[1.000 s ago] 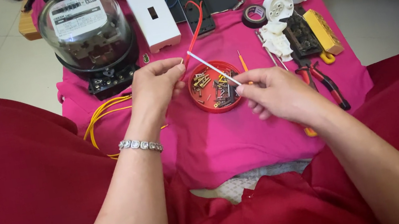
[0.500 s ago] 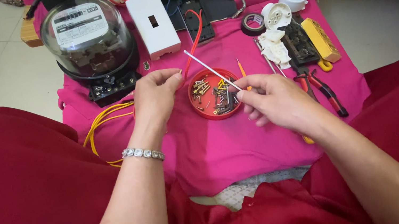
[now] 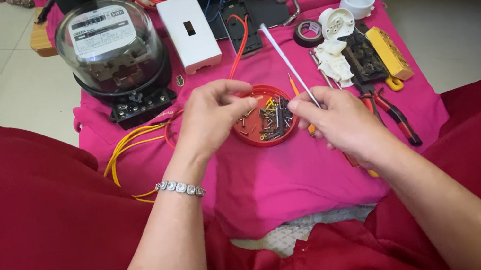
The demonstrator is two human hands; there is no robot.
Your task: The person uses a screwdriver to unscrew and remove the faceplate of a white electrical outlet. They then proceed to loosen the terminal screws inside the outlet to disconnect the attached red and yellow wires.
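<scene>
My left hand (image 3: 210, 118) hovers over the left rim of a red dish (image 3: 252, 138) full of several small screws, fingertips pinched on a thin red wire (image 3: 238, 45) that runs up to a black plate. My right hand (image 3: 340, 119) sits just right of the dish and grips a thin white rod (image 3: 286, 59) near its lower end. The rod slants up and away to the left, its far end free. A silver bracelet (image 3: 179, 188) circles my left wrist.
On the pink cloth (image 3: 274, 181) lie a glass-domed electric meter (image 3: 113, 52), a white switch box (image 3: 189, 33), yellow wires (image 3: 123, 151), red-handled pliers (image 3: 390, 113), black tape (image 3: 308, 32), white fittings (image 3: 335, 41), a yellow block (image 3: 389, 51) and a small orange screwdriver (image 3: 293, 84).
The white rod's far end has swung up and away from my left hand, which no longer touches it. My left hand has lowered to the dish's rim.
</scene>
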